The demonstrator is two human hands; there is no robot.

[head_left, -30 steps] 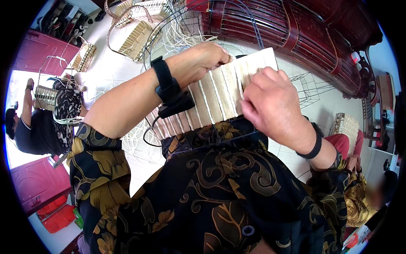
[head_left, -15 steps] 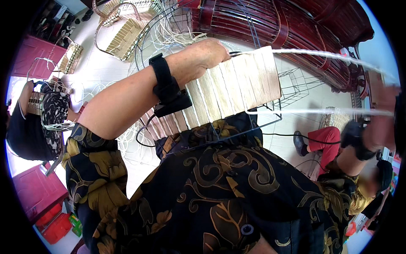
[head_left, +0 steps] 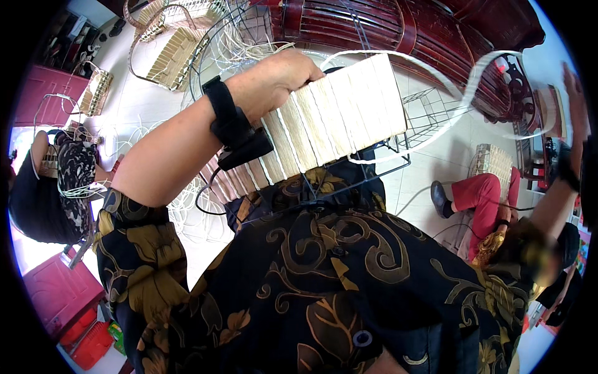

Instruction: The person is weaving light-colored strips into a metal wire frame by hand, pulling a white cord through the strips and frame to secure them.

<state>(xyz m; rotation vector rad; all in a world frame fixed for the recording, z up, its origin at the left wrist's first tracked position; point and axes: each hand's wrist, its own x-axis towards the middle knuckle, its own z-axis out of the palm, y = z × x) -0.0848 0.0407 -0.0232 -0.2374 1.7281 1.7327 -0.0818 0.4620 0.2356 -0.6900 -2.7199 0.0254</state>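
My left hand (head_left: 298, 76) is closed on the upper edge of a pale, slatted panel (head_left: 330, 115) laced with white cord, which sits on a black wire frame (head_left: 380, 174) over my lap. A white cord (head_left: 436, 134) runs out from the panel in loose loops toward the right, blurred at the far end. My right hand (head_left: 574, 93) is far out at the right rim, partly cut off and smeared; whether it grips the cord I cannot tell.
Woven baskets (head_left: 171, 59) and tangled cords (head_left: 258, 47) lie on the tiled floor ahead. A dark wooden bench (head_left: 374, 25) stands at the back. A co-worker (head_left: 53, 199) sits at left; another, in red trousers (head_left: 473, 199), at right beside a woven piece (head_left: 492, 162).
My right hand left the panel and swung out to the far right, drawing white cord out straight; the cord now curves in slacker loops. My left hand and the panel shifted slightly upward and left.
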